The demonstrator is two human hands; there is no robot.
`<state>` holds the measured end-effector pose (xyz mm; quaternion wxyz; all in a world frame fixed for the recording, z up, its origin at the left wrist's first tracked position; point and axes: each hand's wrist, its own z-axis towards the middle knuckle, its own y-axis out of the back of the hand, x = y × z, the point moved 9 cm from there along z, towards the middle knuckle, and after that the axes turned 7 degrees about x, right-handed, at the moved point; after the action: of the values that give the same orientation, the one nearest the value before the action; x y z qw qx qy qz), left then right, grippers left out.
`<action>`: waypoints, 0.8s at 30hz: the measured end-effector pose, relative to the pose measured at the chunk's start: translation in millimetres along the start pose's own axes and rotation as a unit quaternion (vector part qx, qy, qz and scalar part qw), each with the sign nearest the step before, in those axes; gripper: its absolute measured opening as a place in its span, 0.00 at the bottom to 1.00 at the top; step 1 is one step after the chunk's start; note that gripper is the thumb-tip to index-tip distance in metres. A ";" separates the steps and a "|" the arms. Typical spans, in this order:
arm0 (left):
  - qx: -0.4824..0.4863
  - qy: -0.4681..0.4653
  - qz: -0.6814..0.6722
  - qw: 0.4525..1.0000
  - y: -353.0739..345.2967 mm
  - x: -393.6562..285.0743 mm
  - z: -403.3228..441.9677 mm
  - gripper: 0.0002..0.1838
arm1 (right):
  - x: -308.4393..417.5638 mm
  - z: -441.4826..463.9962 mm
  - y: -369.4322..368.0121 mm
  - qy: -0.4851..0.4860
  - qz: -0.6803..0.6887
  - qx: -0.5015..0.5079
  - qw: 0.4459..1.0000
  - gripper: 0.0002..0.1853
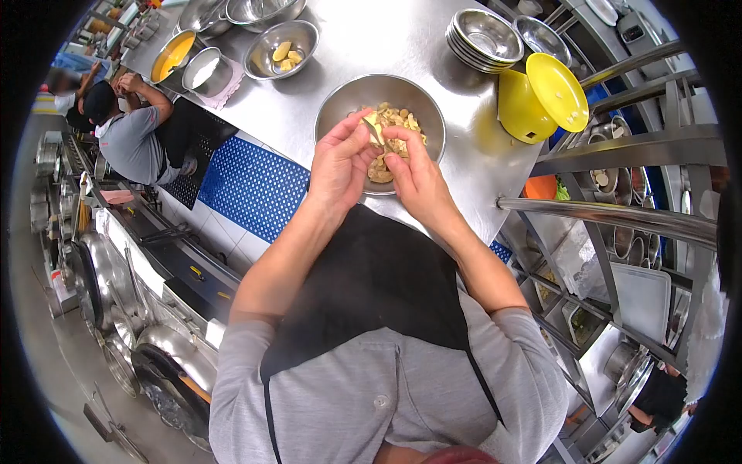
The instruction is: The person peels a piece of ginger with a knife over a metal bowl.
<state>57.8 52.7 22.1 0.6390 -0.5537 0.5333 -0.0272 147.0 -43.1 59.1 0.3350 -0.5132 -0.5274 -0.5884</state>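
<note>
Both my hands meet above a large steel bowl [328, 104] filled with brownish-yellow peelings and pieces [398, 117]. My left hand [342, 158] pinches a pale yellow piece of ginger [374, 121] between thumb and fingertips. Against the ginger lies a small greyish metal blade, partly covered by fingers. My right hand [417, 170] is closed with thumb and bent forefinger together at that blade; its handle is hidden, so the kind of tool is unclear.
Beyond on the steel table [371, 39] stand a bowl with peeled ginger [251, 66], a pot of orange liquid [162, 68] and stacked steel bowls [464, 50]. A yellow lidded container [522, 108] is at right, beside metal racks [618, 220]. A co-worker [135, 127] sits at left.
</note>
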 end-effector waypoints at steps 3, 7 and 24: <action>0.010 0.040 -0.006 0.999 2.1 2.7 1.1 0.16 | 11.2 3.6 2.9 0.044 -0.036 -0.021 0.998 0.22; 0.012 0.094 -0.014 0.995 14.7 9.7 3.4 0.18 | 6.6 8.9 4.2 0.065 -0.067 -0.020 0.995 0.21; 0.027 0.066 -0.038 0.997 -6.5 11.3 5.3 0.21 | -0.7 -2.4 10.6 -0.031 -0.015 0.023 0.999 0.28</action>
<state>70.1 46.7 18.6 0.6158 -0.5530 0.5517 -0.1029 156.4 -47.9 61.5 0.3215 -0.5158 -0.5586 -0.5645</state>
